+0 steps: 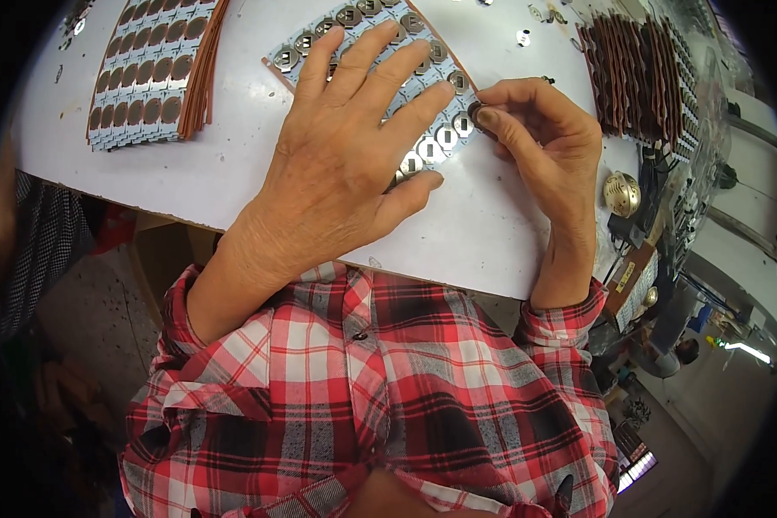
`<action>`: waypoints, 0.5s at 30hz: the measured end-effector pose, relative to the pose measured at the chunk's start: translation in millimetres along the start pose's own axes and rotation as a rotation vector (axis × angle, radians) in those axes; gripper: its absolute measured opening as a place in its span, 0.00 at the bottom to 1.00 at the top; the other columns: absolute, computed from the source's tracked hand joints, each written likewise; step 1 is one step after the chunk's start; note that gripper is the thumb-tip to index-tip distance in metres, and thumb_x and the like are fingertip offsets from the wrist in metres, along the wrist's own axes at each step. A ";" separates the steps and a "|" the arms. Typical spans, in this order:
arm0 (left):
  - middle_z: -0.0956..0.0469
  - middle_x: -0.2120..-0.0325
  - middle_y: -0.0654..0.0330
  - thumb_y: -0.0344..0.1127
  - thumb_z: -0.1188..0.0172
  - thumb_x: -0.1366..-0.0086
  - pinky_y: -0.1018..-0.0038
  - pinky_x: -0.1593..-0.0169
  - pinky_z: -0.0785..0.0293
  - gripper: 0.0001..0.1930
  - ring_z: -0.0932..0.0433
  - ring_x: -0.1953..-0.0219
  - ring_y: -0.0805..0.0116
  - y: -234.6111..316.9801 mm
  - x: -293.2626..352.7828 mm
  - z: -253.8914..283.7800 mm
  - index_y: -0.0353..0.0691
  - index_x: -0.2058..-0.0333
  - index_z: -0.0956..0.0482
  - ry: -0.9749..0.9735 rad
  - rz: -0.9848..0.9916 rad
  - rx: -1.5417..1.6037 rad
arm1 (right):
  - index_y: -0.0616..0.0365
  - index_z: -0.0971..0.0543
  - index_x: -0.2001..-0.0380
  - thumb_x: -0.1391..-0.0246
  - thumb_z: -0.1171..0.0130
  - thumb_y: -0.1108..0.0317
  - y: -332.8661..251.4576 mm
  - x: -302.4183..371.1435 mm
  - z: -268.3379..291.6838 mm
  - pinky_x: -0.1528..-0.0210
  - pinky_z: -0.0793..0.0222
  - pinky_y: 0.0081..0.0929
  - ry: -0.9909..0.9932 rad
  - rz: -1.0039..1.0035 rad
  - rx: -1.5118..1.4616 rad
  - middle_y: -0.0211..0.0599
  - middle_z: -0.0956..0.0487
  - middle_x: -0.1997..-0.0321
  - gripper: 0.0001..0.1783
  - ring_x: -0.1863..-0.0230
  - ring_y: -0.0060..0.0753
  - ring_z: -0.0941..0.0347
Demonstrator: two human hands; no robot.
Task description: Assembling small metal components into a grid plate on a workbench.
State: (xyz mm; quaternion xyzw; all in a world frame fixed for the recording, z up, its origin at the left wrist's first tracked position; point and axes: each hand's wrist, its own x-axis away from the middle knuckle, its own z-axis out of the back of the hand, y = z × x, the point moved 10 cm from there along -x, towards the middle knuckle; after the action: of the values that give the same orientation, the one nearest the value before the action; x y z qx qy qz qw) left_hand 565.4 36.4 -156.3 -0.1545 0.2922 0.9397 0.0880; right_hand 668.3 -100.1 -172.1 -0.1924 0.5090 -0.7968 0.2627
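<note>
Left hand (354,147) lies flat, open, on the cell panel (423,147) — right hand (544,129) pinches a small disc (475,112) at its edge; finished stacks (147,73) lie beyond the left hand, so the work looks partway.

Open bench in front, clutter at both sides

Bare white bench (216,164) lay open between the left stack of brown-disc sheets (151,65) and the panel of round parts (380,78) under the hands. To the right, a dense stack of brown strips (634,73) and a small metal bell (622,192) blocked the edge.
</note>
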 end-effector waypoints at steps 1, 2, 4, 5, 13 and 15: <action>0.31 0.33 0.51 0.40 0.25 0.49 0.44 0.26 0.51 0.37 0.39 0.28 0.46 -0.2 -0.5 -0.7 0.49 0.38 0.23 0.001 0.000 0.007 | 0.65 0.16 0.55 0.39 0.35 0.79 1.7 -0.2 -0.4 0.68 0.32 0.09 -0.002 0.000 0.000 0.29 0.15 0.63 0.10 0.66 0.10 0.24; 0.31 0.33 0.51 0.40 0.25 0.49 0.44 0.26 0.51 0.37 0.39 0.28 0.46 -0.3 -0.9 -1.0 0.49 0.38 0.23 0.002 0.001 0.007 | 0.66 0.16 0.56 0.40 0.34 0.79 -1.0 -0.4 -0.6 0.66 0.31 0.10 0.000 0.048 0.009 0.29 0.16 0.63 0.09 0.65 0.11 0.24; 0.32 0.33 0.51 0.39 0.25 0.49 0.44 0.25 0.52 0.37 0.40 0.27 0.46 -0.2 -0.6 -2.0 0.49 0.37 0.24 -0.009 0.015 0.033 | 0.66 0.16 0.57 0.40 0.34 0.80 -2.5 -1.3 1.0 0.64 0.29 0.11 0.000 0.093 0.018 0.29 0.16 0.62 0.08 0.64 0.13 0.24; 0.32 0.33 0.51 0.39 0.25 0.49 0.44 0.25 0.52 0.37 0.40 0.27 0.46 0.8 0.2 -2.4 0.49 0.37 0.24 -0.011 0.019 0.035 | 0.66 0.16 0.57 0.40 0.34 0.80 -4.0 -1.8 1.5 0.61 0.29 0.12 -0.022 0.130 0.104 0.29 0.17 0.63 0.08 0.63 0.14 0.24; 0.34 0.32 0.50 0.38 0.24 0.50 0.42 0.25 0.54 0.38 0.42 0.27 0.45 1.6 -0.7 -5.4 0.46 0.37 0.25 -0.020 0.037 0.033 | 0.63 0.14 0.63 0.46 0.34 0.82 -5.1 -5.0 2.7 0.68 0.38 0.14 -0.003 0.123 0.065 0.25 0.23 0.68 0.07 0.69 0.12 0.32; 0.34 0.32 0.50 0.38 0.24 0.50 0.42 0.25 0.54 0.39 0.42 0.27 0.45 2.2 -1.4 -7.9 0.45 0.37 0.25 -0.016 0.029 0.028 | 0.65 0.15 0.59 0.40 0.35 0.81 -9.4 -4.7 -2.2 0.61 0.33 0.14 -0.120 0.135 0.167 0.26 0.21 0.65 0.06 0.63 0.14 0.27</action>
State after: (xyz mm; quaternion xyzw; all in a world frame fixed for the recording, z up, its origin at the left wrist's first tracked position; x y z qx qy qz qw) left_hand 568.0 30.0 -160.8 -0.1413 0.3069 0.9379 0.0787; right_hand 668.6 -92.5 -164.6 -0.1824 0.4358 -0.8040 0.3611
